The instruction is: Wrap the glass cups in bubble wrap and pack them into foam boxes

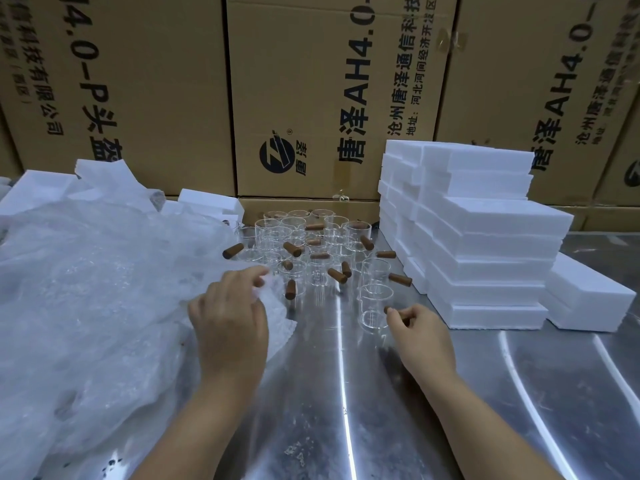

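Several clear glass cups (311,244) with brown wooden handles stand clustered in the middle of a steel table (519,393). A big heap of bubble wrap (86,306) covers the table's left side. My left hand (230,323) pinches the right edge of a bubble wrap sheet (273,306) beside the cups. My right hand (419,334) grips the brown handle of the nearest glass cup (375,306), which stands on the table. White foam boxes (485,244) are stacked to the right of the cups.
Tall printed cardboard cartons (311,98) form a wall behind the table. More foam pieces (207,202) lie at the back left behind the bubble wrap. A lower foam stack (588,299) sits at the far right. Bare steel shows in front of my hands.
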